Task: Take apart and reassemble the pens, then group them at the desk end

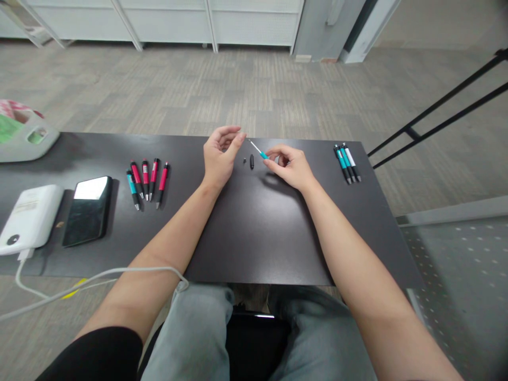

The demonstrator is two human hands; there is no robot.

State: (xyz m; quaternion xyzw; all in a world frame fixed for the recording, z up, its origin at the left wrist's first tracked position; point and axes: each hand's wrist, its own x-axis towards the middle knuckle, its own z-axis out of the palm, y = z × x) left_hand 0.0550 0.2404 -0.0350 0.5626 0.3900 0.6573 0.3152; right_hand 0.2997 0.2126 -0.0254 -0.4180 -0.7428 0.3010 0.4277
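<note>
My right hand (288, 165) pinches the teal barrel (264, 155) of a disassembled pen. A thin pale refill (255, 146) sticks out of it, slanting up and left. At the refill's far end is my left hand (222, 153), its fingers curled and thumb brought up to the fingertips. Whatever it pinches there is too small to make out. Between the hands, a black pen grip (252, 162) lies on the dark table (257, 227). Beside it sits a tiny dark pen part (244, 160).
Several red pens (145, 180) and a teal pen (133, 189) lie left. Teal pens (344, 163) and a white pen (351, 160) lie right. A black phone (88, 211), a white power bank (32, 217) with a cable (119, 271), and a white basket (29, 137) are far left.
</note>
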